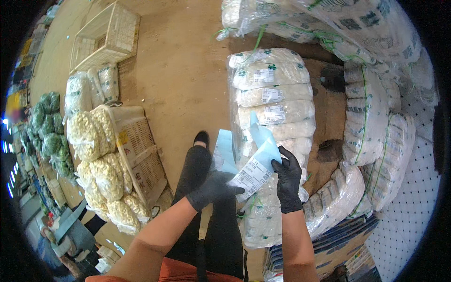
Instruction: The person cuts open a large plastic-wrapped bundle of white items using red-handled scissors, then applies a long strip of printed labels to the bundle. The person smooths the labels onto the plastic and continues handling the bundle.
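A strip of white printed labels on light-blue backing paper (253, 175) is held between my two black-gloved hands. My left hand (213, 190) is closed on its lower left end, thumb over the white face. The fingers of my right hand (288, 178) pinch its right edge. A loose blue length of the strip hangs beyond my left hand, and another part curls up at the far end. Just below lies a stack of white plastic-wrapped bags (277, 66). Three of the far bags carry white labels, such as this label (272, 95). My hands partly hide the nearer bags.
More wrapped white bundles (366, 117) tied with green cord lie to the right around brown cardboard. On the left, pale bagged goods (101, 176) rest against a cream plastic crate (136, 143). An open-sided cream crate (105, 37) stands farther off, beside dark-green bags (49, 127).
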The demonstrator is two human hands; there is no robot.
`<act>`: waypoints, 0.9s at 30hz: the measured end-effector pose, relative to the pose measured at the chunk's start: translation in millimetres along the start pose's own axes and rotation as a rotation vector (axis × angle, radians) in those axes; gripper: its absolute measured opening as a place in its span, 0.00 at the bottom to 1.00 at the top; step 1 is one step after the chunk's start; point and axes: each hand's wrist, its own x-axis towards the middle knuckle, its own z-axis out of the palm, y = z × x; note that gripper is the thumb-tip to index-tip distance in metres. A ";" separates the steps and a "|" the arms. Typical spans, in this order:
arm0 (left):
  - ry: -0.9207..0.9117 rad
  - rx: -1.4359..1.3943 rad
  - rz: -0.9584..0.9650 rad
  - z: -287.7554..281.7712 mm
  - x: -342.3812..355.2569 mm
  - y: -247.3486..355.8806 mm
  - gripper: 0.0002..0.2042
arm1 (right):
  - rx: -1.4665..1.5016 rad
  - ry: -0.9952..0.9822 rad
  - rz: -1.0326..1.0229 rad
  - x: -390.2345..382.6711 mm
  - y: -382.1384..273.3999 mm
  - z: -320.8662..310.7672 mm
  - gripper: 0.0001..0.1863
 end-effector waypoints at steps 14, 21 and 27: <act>0.329 0.276 0.395 0.3 -12.1 -19.6 0.13 | -0.940 -0.388 -0.608 -27.7 8.7 53.3 0.11; 0.213 0.339 0.428 -14.7 -6.1 -13.1 0.13 | -0.697 -0.504 -0.220 2.5 21.1 26.7 0.05; -0.048 0.889 0.143 -51.2 -3.7 -19.3 0.16 | -0.168 0.107 0.251 35.1 18.6 -45.3 0.09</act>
